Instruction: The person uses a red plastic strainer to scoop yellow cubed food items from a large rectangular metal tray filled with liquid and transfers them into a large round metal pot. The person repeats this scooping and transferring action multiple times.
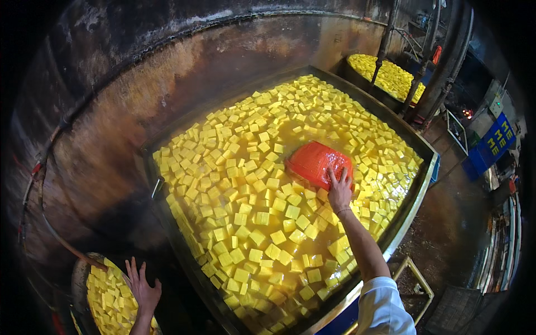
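Note:
A large square vat (pixel 411 207) is full of yellow liquid crowded with floating yellow cubes (pixel 258 237) that look like tofu. Toward its right half, a red plastic basket (pixel 312 162) lies tilted among the cubes, its perforated side facing up. My right hand (pixel 340 190) has its fingers over the basket's near right edge and grips it; the thumb is hidden. My left hand (pixel 144 287) is raised with fingers apart and holds nothing. It hovers beside a smaller round tub (pixel 81 279) of yellow cubes at the lower left.
A stained wall (pixel 184 67) runs behind the vat. Another round vat of yellow cubes (pixel 388 77) stands at the far right, behind upright pipes (pixel 385 44). A hose (pixel 61 240) hangs at the left. On the right are a blue panel (pixel 491 146) and a metal frame (pixel 414 279).

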### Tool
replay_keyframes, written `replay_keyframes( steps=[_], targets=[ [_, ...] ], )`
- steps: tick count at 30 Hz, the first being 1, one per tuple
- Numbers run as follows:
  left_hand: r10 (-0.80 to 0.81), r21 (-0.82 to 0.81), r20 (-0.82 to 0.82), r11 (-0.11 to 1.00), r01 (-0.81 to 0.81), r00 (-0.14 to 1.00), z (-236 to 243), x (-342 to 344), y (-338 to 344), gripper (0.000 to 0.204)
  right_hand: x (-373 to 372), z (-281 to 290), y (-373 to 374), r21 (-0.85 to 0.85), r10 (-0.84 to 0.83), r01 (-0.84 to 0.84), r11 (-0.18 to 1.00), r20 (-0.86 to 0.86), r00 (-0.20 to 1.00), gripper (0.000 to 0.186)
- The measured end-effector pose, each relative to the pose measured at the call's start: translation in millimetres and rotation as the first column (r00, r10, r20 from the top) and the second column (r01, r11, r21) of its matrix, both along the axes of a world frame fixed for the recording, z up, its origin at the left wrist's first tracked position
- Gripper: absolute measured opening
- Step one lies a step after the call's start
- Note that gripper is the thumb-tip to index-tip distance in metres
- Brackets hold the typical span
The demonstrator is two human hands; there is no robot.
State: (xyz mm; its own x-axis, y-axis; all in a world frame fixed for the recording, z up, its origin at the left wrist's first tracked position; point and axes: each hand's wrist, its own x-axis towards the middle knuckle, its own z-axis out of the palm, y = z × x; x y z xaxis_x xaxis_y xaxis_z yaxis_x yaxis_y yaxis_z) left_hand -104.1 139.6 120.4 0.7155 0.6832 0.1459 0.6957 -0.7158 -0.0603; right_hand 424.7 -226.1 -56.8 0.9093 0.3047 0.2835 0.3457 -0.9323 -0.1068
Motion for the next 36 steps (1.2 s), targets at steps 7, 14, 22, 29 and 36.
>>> replay_keyframes(
  steps=[7, 14, 22, 29, 36],
  targets=[
    [-0.102, 0.016, 0.101, 0.995, 0.101, 0.990, -6.3, -8.2, 1.3, 0.059, -88.7, 7.4, -18.9, 0.029, -0.171, 0.175, 0.984, -0.096, 0.981, 0.085],
    [-0.232, -0.046, 0.176, 0.969, 0.243, 0.957, 1.7, -12.4, -0.4, 0.052, -150.9, 17.4, -3.1, 0.023, -0.329, 0.340, 0.940, -0.197, 0.924, 0.075],
    [-0.225, -0.081, 0.311, 0.962, 0.261, 0.923, -0.8, -13.8, 2.1, 0.033, -214.4, 37.7, 43.0, -0.032, -0.443, 0.479, 0.877, -0.439, 0.782, 0.073],
    [-0.252, -0.090, 0.367, 0.948, 0.304, 0.895, -1.3, -14.6, 2.8, 0.032, -208.3, 13.4, 41.5, -0.098, -0.443, 0.456, 0.885, -0.483, 0.755, 0.062],
    [-0.212, -0.071, 0.351, 0.965, 0.252, 0.912, -6.9, -15.1, 5.8, 0.033, -178.3, 14.6, 51.3, 0.135, -0.133, 0.465, 0.875, -0.856, 0.499, 0.021]
  ],
)
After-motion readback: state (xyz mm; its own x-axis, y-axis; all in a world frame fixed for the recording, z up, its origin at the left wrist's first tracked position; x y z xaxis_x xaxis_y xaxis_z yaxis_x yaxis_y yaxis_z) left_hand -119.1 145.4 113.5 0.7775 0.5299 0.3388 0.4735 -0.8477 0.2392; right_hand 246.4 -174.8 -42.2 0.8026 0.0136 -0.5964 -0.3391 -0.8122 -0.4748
